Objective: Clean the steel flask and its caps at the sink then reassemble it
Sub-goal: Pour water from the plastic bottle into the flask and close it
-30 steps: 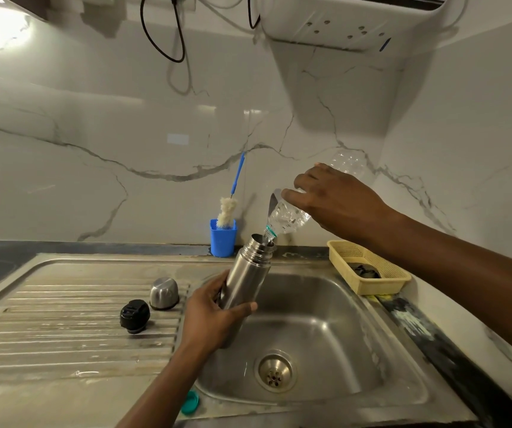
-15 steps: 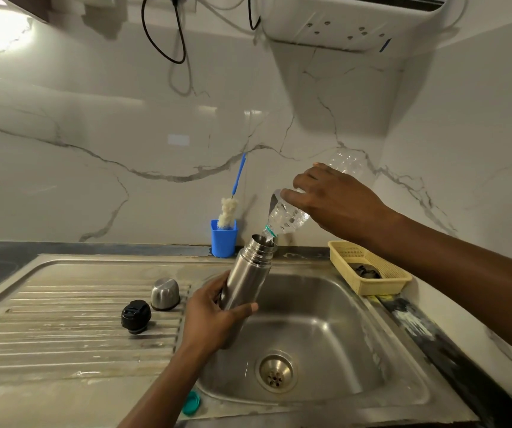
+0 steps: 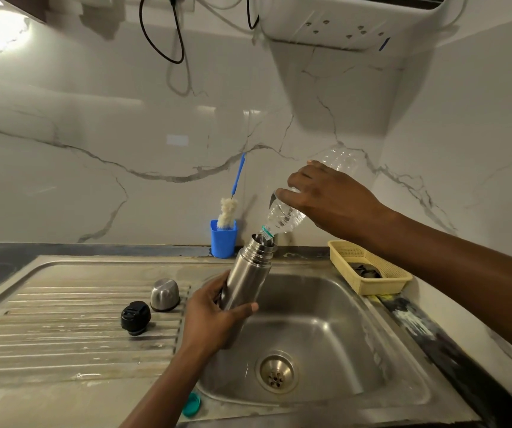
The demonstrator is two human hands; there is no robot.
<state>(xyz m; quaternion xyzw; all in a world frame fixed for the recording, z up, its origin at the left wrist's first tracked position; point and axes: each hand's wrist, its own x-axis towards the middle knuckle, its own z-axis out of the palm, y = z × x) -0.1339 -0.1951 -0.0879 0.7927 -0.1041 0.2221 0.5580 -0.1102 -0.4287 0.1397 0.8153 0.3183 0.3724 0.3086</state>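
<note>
My left hand (image 3: 214, 313) grips the lower body of the open steel flask (image 3: 250, 274), tilted over the sink basin (image 3: 335, 329). A clear plastic bottle (image 3: 285, 216) is held tipped down by my right hand (image 3: 328, 199), its neck at the flask's mouth. On the ribbed draining board (image 3: 63, 319) to the left lie the steel outer cap (image 3: 165, 295) and the black inner stopper (image 3: 135, 317), both apart from the flask.
A blue cup (image 3: 223, 240) with a bottle brush (image 3: 228, 210) stands against the marble wall. A yellow basket (image 3: 372, 268) sits right of the basin. A teal bottle cap (image 3: 192, 404) lies on the front rim. A white appliance (image 3: 341, 23) hangs overhead.
</note>
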